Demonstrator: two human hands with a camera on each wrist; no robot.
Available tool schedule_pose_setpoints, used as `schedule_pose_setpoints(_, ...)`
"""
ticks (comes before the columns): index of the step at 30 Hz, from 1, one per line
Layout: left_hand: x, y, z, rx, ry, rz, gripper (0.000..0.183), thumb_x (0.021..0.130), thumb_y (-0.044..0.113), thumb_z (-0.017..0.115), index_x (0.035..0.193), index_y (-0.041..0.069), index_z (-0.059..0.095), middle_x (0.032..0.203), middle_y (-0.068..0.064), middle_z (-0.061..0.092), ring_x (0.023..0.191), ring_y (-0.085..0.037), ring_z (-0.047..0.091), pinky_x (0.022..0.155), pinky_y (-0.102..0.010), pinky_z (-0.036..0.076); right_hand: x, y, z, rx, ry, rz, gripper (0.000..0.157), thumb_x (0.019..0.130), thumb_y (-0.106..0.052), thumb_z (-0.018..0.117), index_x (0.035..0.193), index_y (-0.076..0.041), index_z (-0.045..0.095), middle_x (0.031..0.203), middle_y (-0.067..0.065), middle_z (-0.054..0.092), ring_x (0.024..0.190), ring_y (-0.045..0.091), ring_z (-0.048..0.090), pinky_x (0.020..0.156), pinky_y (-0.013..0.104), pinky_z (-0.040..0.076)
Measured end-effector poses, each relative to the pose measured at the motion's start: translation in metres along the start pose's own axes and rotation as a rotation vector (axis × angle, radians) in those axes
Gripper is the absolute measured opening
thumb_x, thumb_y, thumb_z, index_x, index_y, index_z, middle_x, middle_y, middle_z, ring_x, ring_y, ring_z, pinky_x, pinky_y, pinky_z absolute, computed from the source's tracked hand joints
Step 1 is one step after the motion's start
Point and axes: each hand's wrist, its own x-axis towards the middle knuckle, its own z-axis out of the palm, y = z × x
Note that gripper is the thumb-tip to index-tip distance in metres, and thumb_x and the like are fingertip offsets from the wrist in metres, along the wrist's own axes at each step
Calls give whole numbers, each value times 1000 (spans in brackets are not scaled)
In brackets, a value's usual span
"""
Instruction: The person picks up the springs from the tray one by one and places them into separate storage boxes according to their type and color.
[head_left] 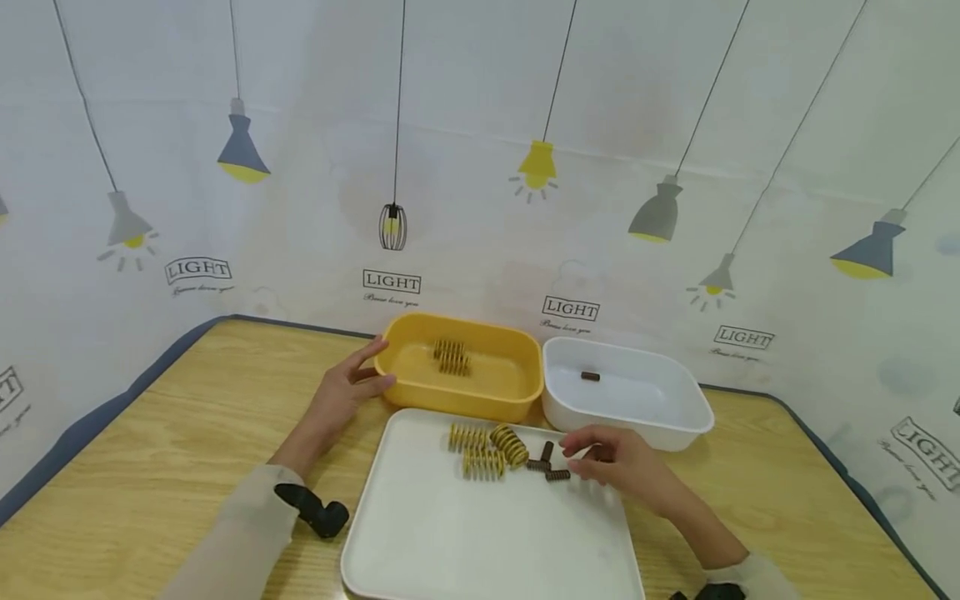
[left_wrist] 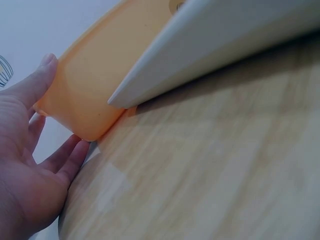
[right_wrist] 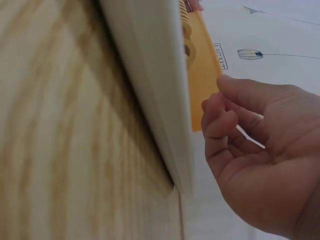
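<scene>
My left hand [head_left: 347, 398] is at the left end of a yellow bin [head_left: 457, 400], its fingers and thumb spread against the rounded wall. Two yellow coil springs [head_left: 452, 357] lie inside that bin. Over the upper right of a white tray [head_left: 480, 533], my right hand [head_left: 618, 460] has loosely bent fingers, thumb and index apart, and no object shows between them. Small dark brown springs [head_left: 557, 475] lie just left of its fingertips. Larger yellow springs [head_left: 483, 464] are grouped beside them on the tray. A white bin [head_left: 630, 417] contains one small dark spring [head_left: 590, 377].
Both bins stand side by side behind the tray, close to its far edge. The wooden table [head_left: 187, 467] extends left and right of the tray. Behind it hangs a white cloth [head_left: 465, 167] printed with lamps.
</scene>
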Motion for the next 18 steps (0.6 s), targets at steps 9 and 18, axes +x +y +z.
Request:
schedule_pose_setpoints(9, -2, 1, 2, -6, -13, -33, 68, 89, 28, 70, 148, 15, 39, 155, 11, 24, 123, -28, 46, 90, -20, 41, -1, 15, 3, -42, -27, 36, 29, 84, -15, 74, 111, -5, 67, 107, 8, 65, 81, 20, 62, 66, 26, 51)
schedule_pose_setpoints(18, -2, 3, -2, -27, -16, -26, 65, 91, 22, 68, 148, 17, 38, 156, 10, 21, 128, -34, 42, 86, -16, 42, 5, 19, 12, -194, 11, -13, 29, 79, -21, 79, 105, -16, 70, 94, -3, 65, 76, 13, 57, 65, 25, 47)
